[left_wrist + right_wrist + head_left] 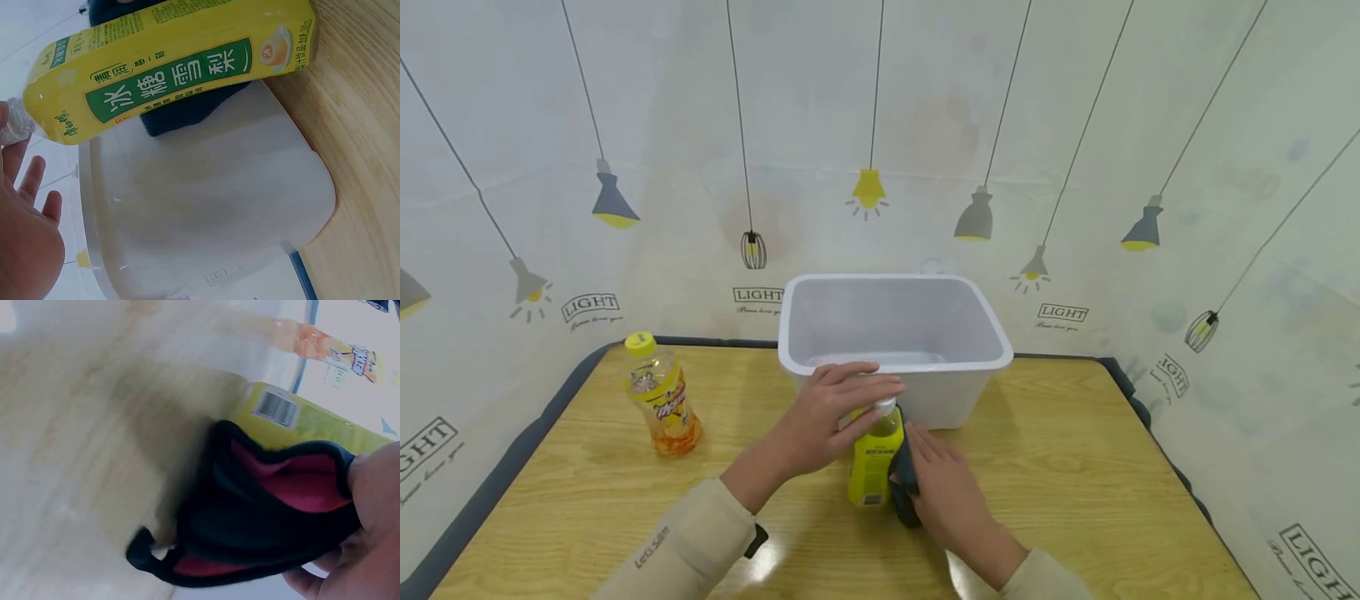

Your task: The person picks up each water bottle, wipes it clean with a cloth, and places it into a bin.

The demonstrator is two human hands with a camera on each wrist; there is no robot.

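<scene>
A yellow drink bottle [874, 467] with a green label panel stands upright on the table, just in front of the white bin. My left hand [838, 412] pinches it at the white cap; in the left wrist view the other fingers [31, 181] spread away from the neck. On the bottle's right side, my right hand [951, 492] grips a dark navy fabric piece [905, 500] and holds it against the bottle. Seen from the right wrist, this fabric piece [250, 512] has black edging, a pink lining and folds that gape apart.
Behind the hands stands the white plastic bin [962, 396], its top uncovered. A second bottle [672, 417], with a yellow cap and some orange liquid, stands on the left of the wooden table [1097, 467]. A printed wall sheet [1060, 125] surrounds the back and sides.
</scene>
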